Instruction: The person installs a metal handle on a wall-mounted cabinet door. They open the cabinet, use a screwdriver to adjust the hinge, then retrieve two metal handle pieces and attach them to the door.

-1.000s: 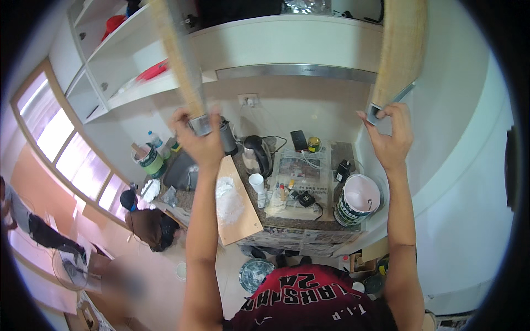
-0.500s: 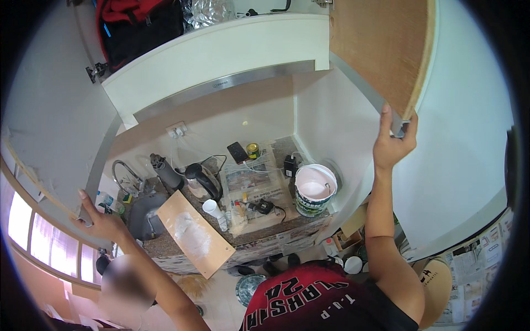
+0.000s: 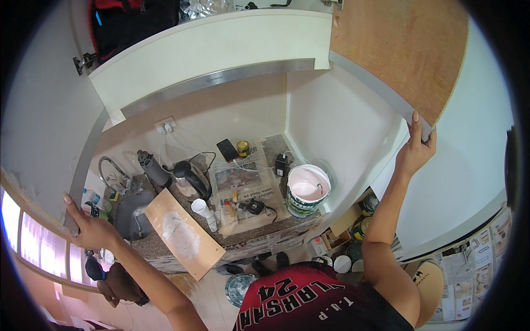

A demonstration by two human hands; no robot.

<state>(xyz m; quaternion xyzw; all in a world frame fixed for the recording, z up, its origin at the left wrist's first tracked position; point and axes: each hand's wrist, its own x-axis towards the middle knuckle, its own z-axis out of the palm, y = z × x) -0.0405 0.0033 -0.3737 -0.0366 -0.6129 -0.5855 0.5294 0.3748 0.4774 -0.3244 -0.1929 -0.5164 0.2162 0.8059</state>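
Observation:
My left hand (image 3: 94,229) grips the lower corner of the left cabinet door (image 3: 47,110), thumb on its metal edge strip. On the other side, my right hand (image 3: 414,154) pinches the lower corner of the right cabinet door (image 3: 400,49), which has a bare wooden face and a metal strip (image 3: 375,83). Both doors stand swung out from a white wall cabinet (image 3: 232,44). Inside the cabinet are a black and red bag (image 3: 132,33) and some crumpled foil (image 3: 204,8).
Below, a counter holds a sink (image 3: 134,212), an electric kettle (image 3: 190,179), a board with white powder or paste (image 3: 185,234), a white cup (image 3: 201,208), a phone (image 3: 226,150) and a white bucket (image 3: 307,190). A person (image 3: 118,284) is at lower left. Newspaper (image 3: 469,265) covers the right side.
Both doors have swung farther outward. My right hand has moved right and slightly down with its door, and my left hand has shifted left. The view has moved a little too.

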